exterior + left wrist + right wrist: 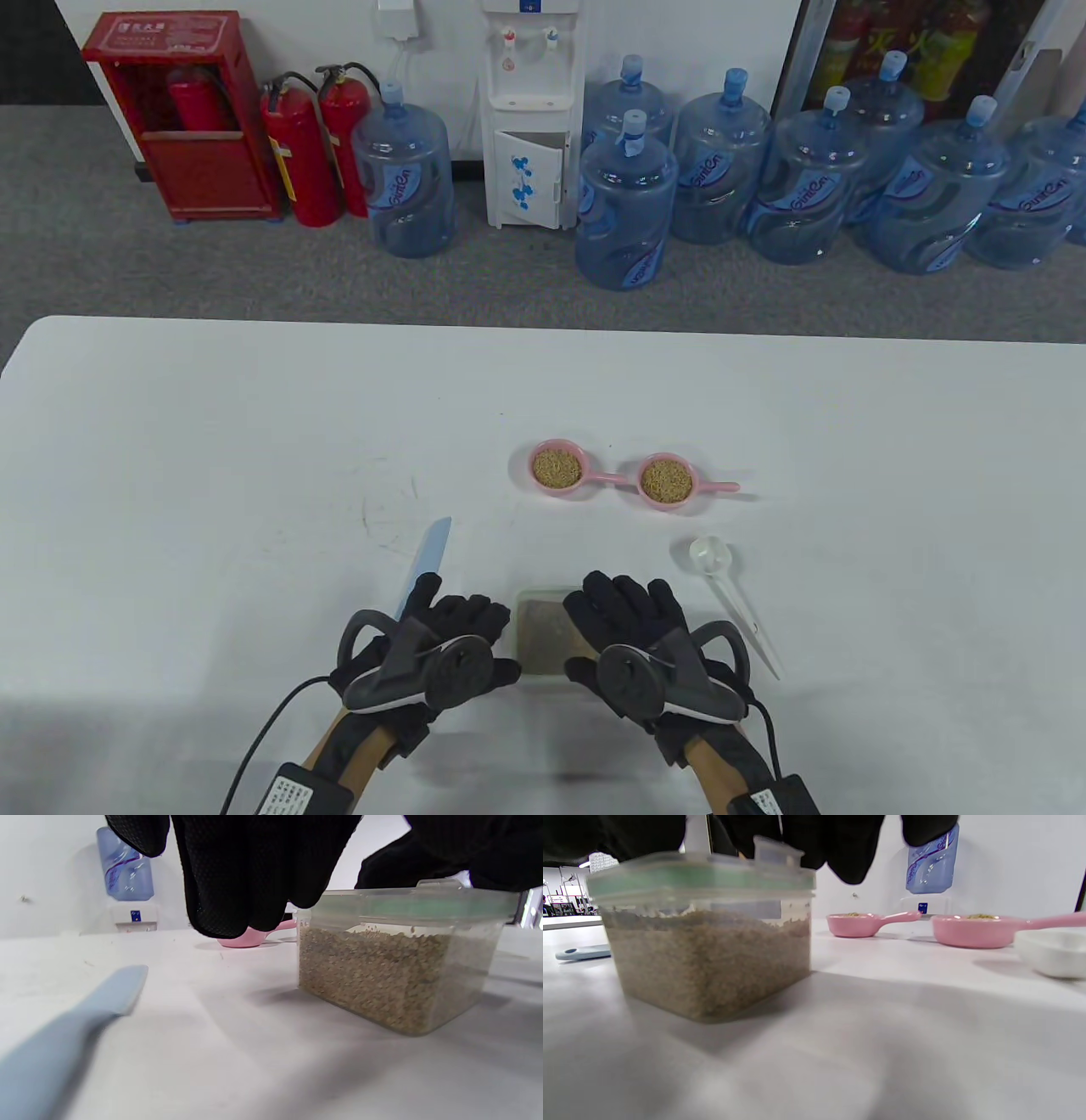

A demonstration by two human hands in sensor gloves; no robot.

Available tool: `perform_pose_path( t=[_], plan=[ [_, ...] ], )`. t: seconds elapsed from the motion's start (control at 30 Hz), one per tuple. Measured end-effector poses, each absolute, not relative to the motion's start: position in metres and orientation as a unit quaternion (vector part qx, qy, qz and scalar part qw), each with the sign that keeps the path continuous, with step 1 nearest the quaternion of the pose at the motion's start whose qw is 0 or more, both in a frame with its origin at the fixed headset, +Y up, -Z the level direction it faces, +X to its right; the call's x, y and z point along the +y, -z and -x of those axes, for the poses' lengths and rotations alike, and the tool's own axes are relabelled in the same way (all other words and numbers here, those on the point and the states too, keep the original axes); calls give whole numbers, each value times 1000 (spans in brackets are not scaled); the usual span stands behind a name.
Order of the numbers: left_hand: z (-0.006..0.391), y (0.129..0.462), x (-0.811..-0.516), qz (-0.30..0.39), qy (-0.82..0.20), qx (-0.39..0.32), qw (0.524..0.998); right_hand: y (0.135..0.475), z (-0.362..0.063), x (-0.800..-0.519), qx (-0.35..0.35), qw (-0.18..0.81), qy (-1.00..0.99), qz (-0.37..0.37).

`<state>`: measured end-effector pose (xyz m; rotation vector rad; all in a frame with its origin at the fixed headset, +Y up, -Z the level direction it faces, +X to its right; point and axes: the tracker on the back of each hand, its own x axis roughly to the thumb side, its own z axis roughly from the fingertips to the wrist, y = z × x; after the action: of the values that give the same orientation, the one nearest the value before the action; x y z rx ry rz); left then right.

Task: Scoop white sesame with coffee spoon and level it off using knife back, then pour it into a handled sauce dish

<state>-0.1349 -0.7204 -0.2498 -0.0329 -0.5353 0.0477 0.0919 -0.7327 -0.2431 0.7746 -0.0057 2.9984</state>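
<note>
Clear plastic makes up the sesame box [543,632], which sits on the white table [212,441] at about 6 o'clock, between both hands. It is nearly full of pale seeds, and its lid with a green seal looks like it is on. The left hand [441,649] is at 9 o'clock of the box, with its fingers hanging by the edge. The right hand [636,632] is at 3 o'clock, with its fingers lying over the lid. I cannot tell if either hand really grips anything.

The step looks like opening the box. It is best to hold the box still and lift the lid slowly, so no seeds jump out.

The coffee spoon [730,594] waits at 3 o'clock, the blue knife [424,564] at 10 o'clock, and two pink sauce dishes [611,480] at 12 o'clock already hold seeds. The fingertips and the lid clips are hidden.
</note>
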Motion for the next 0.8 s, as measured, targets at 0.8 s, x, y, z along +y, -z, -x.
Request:
perform_pose_path(
  t=[0.8],
  plan=[
    [116,253,-729,91,-87,-108,986,245,-91,-732,18,32,-968,-248]
  ],
)
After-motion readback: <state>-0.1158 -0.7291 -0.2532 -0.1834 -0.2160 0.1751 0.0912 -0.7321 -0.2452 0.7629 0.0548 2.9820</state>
